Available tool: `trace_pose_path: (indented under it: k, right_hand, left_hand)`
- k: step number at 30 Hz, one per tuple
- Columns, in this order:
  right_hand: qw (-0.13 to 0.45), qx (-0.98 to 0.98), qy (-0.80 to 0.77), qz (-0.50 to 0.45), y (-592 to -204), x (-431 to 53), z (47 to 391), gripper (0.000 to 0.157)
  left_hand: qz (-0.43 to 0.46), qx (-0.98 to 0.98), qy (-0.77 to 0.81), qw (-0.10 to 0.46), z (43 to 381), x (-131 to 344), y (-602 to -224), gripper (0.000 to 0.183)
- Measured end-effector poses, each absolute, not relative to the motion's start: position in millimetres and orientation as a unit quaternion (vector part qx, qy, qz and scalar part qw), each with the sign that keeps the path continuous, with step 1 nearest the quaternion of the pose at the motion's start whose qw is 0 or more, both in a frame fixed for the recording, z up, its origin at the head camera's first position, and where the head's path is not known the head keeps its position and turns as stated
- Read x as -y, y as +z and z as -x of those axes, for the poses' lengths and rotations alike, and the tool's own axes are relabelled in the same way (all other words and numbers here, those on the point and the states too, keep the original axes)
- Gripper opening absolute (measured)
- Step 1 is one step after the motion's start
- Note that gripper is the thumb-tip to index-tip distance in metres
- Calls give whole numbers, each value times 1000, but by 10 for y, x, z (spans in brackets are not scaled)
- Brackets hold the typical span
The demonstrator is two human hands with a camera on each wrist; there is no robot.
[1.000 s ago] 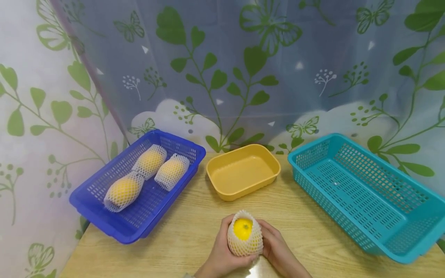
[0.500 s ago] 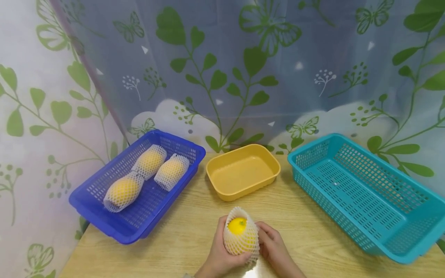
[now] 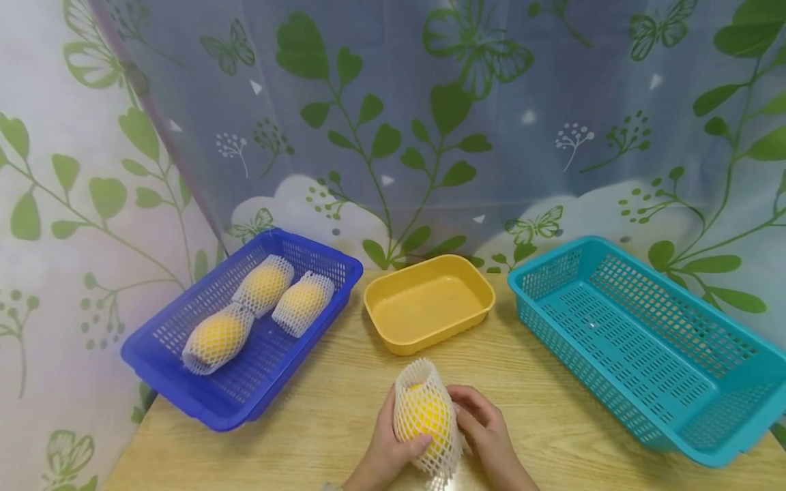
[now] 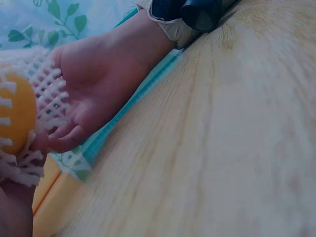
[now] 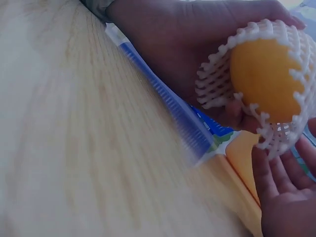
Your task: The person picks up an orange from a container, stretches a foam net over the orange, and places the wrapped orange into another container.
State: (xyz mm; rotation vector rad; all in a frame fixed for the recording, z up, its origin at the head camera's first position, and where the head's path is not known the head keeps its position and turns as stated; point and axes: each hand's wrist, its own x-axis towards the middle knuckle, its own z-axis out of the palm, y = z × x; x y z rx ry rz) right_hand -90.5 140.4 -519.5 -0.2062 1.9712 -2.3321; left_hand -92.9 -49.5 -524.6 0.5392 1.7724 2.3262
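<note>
In the head view, my left hand (image 3: pixel 389 447) grips a yellow fruit (image 3: pixel 430 412) in a white foam net sleeve (image 3: pixel 413 374), at the front middle of the table. Its thumb lies across the near side of the net. My right hand (image 3: pixel 489 429) is at the fruit's right side, fingers curled. The right wrist view has its fingertips pinching the loose edge of the foam net, where the bare end of the fruit (image 5: pixel 261 81) shows through the sleeve's opening. The net's upper end stands open above the fruit, and its lower end hangs past the left hand.
To the left, a blue basket (image 3: pixel 270 390) holds three netted yellow fruits (image 3: pixel 221 335). A yellow tray (image 3: pixel 430 310) stands at the back middle of the wooden table (image 3: pixel 331 416). On the right is a teal basket (image 3: pixel 614 372). A patterned curtain (image 3: pixel 393 102) hangs behind.
The fruit has tilted so its stem end is now covered by the net in the head view. The net reaches lower, and the left thumb has moved up across it.
</note>
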Motion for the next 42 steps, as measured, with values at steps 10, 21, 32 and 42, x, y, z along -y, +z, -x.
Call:
trace_pose_path:
  k: [10, 21, 32, 42]
  right_hand:
    - [108, -567, -813, 70, -5151, -1431, 898, 29]
    - [134, -459, -868, 134, -5188, -1480, 920, 36]
    - [120, -419, -889, 140, -5208, -1509, 931, 36]
    - [95, -436, -888, 107, -5182, -1502, 939, 33]
  left_hand:
    - [-194, -581, 786, 85, 928, 494, -5272, 56]
    - [-191, -604, 765, 112, 935, 484, -5291, 54]
    - [-158, -573, 801, 76, 982, 449, -5275, 45]
    - [-166, -601, 777, 92, 969, 462, -5237, 52]
